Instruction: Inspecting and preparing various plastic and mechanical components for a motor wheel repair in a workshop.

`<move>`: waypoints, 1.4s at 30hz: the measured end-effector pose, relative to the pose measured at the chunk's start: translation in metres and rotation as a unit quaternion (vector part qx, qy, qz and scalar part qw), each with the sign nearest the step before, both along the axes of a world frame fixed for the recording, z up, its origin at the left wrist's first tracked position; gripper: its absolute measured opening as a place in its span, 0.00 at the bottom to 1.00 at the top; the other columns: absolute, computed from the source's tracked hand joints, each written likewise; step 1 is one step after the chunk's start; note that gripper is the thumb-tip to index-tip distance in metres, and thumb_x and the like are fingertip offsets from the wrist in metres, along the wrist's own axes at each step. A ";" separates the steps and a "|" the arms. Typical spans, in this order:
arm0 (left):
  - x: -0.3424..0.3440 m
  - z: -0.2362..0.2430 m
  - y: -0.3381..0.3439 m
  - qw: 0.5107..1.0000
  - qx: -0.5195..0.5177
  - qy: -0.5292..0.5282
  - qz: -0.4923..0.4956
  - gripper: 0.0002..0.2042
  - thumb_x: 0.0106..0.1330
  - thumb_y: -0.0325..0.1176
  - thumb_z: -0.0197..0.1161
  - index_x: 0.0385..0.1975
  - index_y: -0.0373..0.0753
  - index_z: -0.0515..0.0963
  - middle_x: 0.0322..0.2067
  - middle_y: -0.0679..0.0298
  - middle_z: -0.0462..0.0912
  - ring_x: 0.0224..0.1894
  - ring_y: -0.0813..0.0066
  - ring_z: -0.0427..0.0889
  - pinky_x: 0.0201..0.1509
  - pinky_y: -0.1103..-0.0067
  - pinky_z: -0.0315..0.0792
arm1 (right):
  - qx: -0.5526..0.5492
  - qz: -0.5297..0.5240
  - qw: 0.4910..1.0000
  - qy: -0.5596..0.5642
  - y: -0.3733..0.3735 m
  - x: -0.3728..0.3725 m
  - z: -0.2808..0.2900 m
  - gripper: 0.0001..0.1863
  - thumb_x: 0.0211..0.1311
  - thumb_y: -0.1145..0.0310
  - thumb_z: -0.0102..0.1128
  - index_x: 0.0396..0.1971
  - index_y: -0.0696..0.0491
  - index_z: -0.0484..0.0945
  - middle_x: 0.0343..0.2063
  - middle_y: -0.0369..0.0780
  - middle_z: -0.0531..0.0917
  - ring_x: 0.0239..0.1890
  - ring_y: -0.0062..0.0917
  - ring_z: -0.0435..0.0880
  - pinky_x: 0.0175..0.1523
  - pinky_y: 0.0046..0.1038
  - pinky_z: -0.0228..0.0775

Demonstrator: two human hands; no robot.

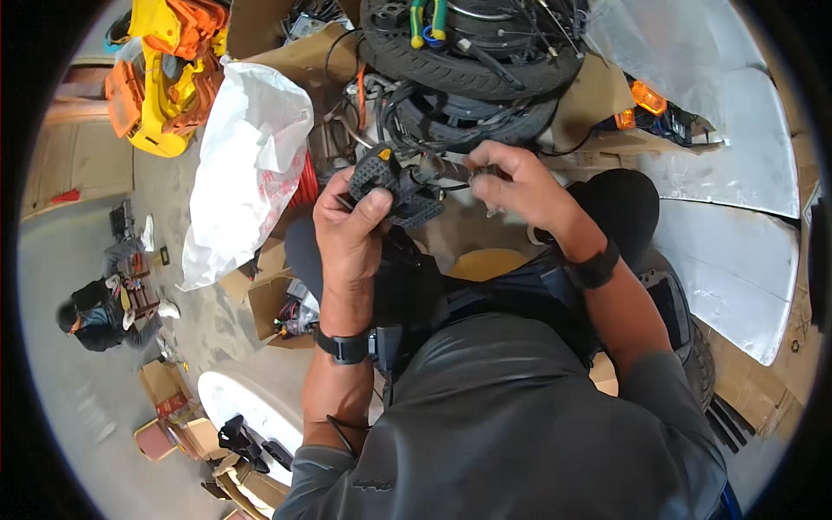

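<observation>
My left hand (354, 221) is closed around a black pedal (379, 173) with a treaded surface and a small amber reflector. A second treaded part of it (418, 206) shows beside my thumb. From the pedal a dull metal shaft (446, 169) points right, toward my right hand (520, 186). The fingers of that hand are bent together by the shaft's end. Something small and metallic shows at their tips, too small to name. Whether the fingers touch the shaft I cannot tell. Both hands are raised in front of my knees.
Black tyres (468, 74) lie stacked ahead, with green-and-yellow handled pliers (428, 24) on top. A white plastic bag (247, 165) stands left, near orange and yellow plastic parts (165, 87). White foam sheets (728, 269) lie right. A person (100, 303) sits far left.
</observation>
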State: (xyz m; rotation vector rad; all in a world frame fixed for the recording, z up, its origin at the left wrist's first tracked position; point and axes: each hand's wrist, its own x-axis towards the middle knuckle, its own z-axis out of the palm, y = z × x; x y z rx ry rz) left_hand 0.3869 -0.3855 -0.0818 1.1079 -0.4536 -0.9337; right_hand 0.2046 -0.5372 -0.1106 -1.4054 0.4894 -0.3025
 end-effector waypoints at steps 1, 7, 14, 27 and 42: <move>0.000 -0.002 0.000 1.000 0.004 0.001 0.003 0.17 0.54 0.30 0.72 0.41 0.33 0.77 0.28 0.68 0.80 0.24 0.85 0.73 0.24 0.87 0.65 | 0.001 0.004 1.000 -0.002 0.003 -0.002 -0.001 0.13 0.64 0.62 0.59 0.39 0.56 0.75 0.24 0.31 0.75 0.23 0.13 0.72 0.27 0.19 0.66; 0.001 -0.005 0.000 0.999 0.022 -0.005 0.023 0.14 0.55 0.27 0.70 0.41 0.32 0.78 0.30 0.66 0.81 0.26 0.84 0.76 0.26 0.87 0.69 | 0.077 0.040 0.996 0.038 0.012 -0.011 0.008 0.14 0.64 0.60 0.60 0.40 0.56 0.75 0.24 0.30 0.72 0.25 0.13 0.69 0.29 0.20 0.63; 0.002 -0.011 -0.001 1.000 0.006 -0.009 0.018 0.14 0.55 0.29 0.71 0.40 0.33 0.78 0.29 0.67 0.81 0.26 0.84 0.77 0.28 0.86 0.69 | 0.008 0.019 1.000 0.022 0.022 -0.014 0.013 0.14 0.66 0.60 0.57 0.38 0.57 0.74 0.25 0.28 0.70 0.30 0.12 0.65 0.35 0.20 0.61; 0.007 -0.021 0.001 0.996 -0.003 0.084 -0.026 0.13 0.55 0.32 0.71 0.38 0.36 0.78 0.28 0.69 0.81 0.24 0.85 0.76 0.22 0.88 0.67 | -0.042 -0.006 0.999 0.005 0.030 -0.017 0.011 0.11 0.66 0.63 0.56 0.37 0.57 0.73 0.25 0.32 0.71 0.31 0.14 0.67 0.37 0.22 0.64; -0.014 -0.016 -0.016 0.992 -0.019 0.108 0.061 0.16 0.62 0.29 0.65 0.47 0.31 0.75 0.37 0.61 0.83 0.32 0.78 0.82 0.34 0.82 0.78 | -0.135 -0.034 0.989 0.039 0.027 -0.018 0.018 0.15 0.65 0.60 0.58 0.36 0.59 0.73 0.23 0.37 0.73 0.30 0.17 0.69 0.37 0.25 0.65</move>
